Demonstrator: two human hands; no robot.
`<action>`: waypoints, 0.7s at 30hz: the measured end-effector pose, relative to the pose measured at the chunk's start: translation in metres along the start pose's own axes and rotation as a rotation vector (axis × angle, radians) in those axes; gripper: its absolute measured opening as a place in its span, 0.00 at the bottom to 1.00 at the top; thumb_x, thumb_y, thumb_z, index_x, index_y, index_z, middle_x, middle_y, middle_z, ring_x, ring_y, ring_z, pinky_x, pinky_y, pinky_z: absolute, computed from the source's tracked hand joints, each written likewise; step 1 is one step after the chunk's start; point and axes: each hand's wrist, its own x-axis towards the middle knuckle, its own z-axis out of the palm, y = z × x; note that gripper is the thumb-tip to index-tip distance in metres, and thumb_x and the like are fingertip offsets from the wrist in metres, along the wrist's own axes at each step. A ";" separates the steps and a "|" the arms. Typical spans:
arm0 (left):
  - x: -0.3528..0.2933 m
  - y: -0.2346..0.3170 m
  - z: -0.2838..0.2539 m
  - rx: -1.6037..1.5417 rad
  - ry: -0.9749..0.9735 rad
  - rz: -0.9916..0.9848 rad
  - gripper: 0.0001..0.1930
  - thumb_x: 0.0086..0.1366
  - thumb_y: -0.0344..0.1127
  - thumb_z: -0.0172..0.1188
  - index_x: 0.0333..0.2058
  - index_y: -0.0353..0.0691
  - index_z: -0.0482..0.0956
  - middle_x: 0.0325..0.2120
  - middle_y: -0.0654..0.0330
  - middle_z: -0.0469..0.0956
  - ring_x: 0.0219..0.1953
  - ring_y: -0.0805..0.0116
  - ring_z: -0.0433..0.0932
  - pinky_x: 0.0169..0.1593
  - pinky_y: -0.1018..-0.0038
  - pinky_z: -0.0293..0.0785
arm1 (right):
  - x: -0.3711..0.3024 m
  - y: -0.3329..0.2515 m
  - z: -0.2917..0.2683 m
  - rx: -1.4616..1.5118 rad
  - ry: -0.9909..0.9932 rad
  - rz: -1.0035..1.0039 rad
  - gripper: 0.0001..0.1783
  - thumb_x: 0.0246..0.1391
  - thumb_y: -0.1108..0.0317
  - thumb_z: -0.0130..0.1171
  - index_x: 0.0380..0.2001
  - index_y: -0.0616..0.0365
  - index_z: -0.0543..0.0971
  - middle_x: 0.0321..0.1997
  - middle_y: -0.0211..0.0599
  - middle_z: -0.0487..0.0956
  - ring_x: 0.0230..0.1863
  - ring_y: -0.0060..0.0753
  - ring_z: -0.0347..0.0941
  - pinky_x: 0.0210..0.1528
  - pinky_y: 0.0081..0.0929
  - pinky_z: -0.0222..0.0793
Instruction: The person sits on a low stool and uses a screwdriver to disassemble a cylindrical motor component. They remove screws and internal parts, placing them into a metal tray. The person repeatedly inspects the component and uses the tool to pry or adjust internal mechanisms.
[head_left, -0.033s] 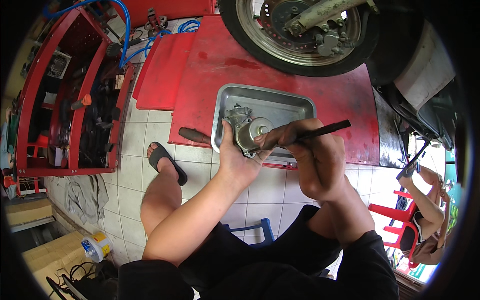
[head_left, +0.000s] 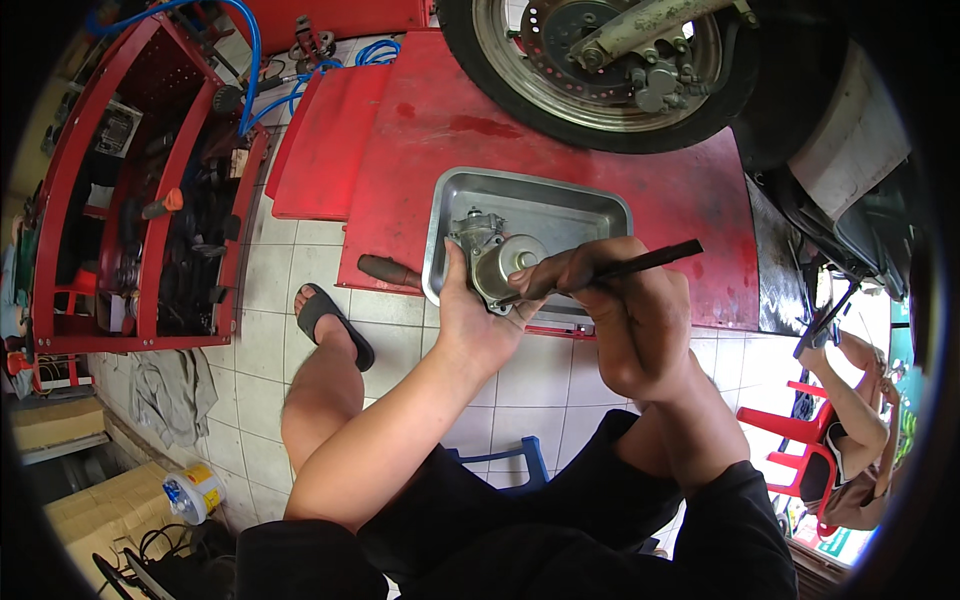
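Observation:
In my left hand (head_left: 474, 325) is a grey metal carburetor (head_left: 505, 262) with a round, domed bowl facing up. My fingers cradle it from below, over a shallow metal tray (head_left: 437, 215). My right hand (head_left: 625, 310) grips a slim black tool (head_left: 655, 259) whose flat end sticks out to the right. The tool's other end points at the carburetor's lower rim; its tip is mostly covered by my fingers, so its exact kind is unclear. Left of the tray lies a dark-handled tool, perhaps a screwdriver (head_left: 390, 270), its far part hidden.
The tray rests on a red platform (head_left: 400, 150) below a motorcycle wheel (head_left: 600, 125). To the left stands a red tool cart (head_left: 150, 240) with a blue hose (head_left: 253, 60). A blue stool (head_left: 535, 462) shows between my legs. Another person (head_left: 860, 430) sits at right by red chairs (head_left: 785, 424).

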 end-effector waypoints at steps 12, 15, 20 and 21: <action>-0.003 -0.004 -0.001 -0.003 -0.035 -0.029 0.36 0.71 0.70 0.36 0.58 0.44 0.70 0.53 0.53 0.74 0.56 0.53 0.71 0.60 0.55 0.67 | 0.000 -0.015 -0.009 -0.315 -0.067 0.090 0.12 0.47 0.82 0.67 0.36 0.61 0.79 0.42 0.43 0.84 0.43 0.38 0.85 0.38 0.27 0.79; -0.001 -0.004 -0.001 0.011 -0.011 0.004 0.35 0.72 0.68 0.36 0.58 0.44 0.69 0.54 0.54 0.74 0.58 0.55 0.71 0.62 0.56 0.69 | 0.009 -0.018 0.002 -0.270 0.019 0.047 0.13 0.48 0.83 0.65 0.39 0.63 0.78 0.44 0.43 0.84 0.45 0.40 0.84 0.40 0.29 0.79; 0.000 -0.001 -0.002 -0.015 0.024 -0.029 0.34 0.72 0.68 0.38 0.56 0.44 0.71 0.53 0.56 0.75 0.57 0.56 0.73 0.61 0.56 0.71 | 0.001 -0.017 -0.003 -0.052 -0.045 0.029 0.15 0.49 0.88 0.58 0.41 0.67 0.76 0.40 0.49 0.85 0.45 0.44 0.84 0.44 0.32 0.80; 0.002 0.000 -0.005 -0.025 0.021 -0.029 0.35 0.71 0.69 0.38 0.56 0.44 0.71 0.52 0.55 0.75 0.58 0.53 0.72 0.62 0.54 0.68 | 0.001 -0.017 -0.008 -0.097 -0.153 0.016 0.14 0.50 0.89 0.57 0.41 0.68 0.75 0.40 0.52 0.85 0.46 0.45 0.84 0.47 0.32 0.80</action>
